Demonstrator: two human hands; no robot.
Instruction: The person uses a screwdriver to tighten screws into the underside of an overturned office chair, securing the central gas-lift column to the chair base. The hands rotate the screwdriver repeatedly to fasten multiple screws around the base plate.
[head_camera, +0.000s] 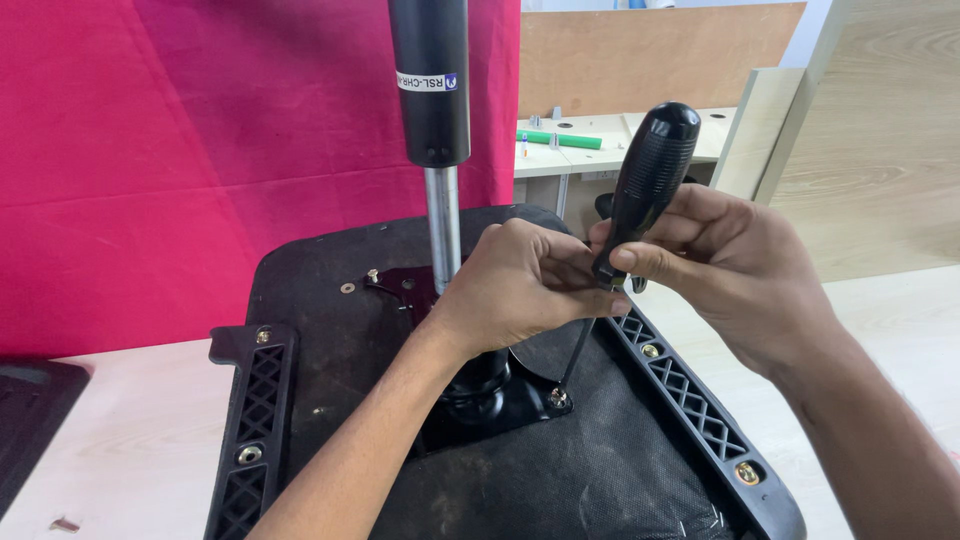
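An upturned black chair seat lies on the table, with a black gas cylinder and its silver rod standing up from a black metal plate. My right hand grips the black handle of a screwdriver. Its thin shaft slants down to a screw at the plate's near right corner. My left hand closes around the lower end of the handle and the top of the shaft, beside the rod.
Black plastic arm brackets with brass bolts run along both sides of the seat. A red cloth hangs behind. A wooden board leans at the right. A dark object sits at the left edge.
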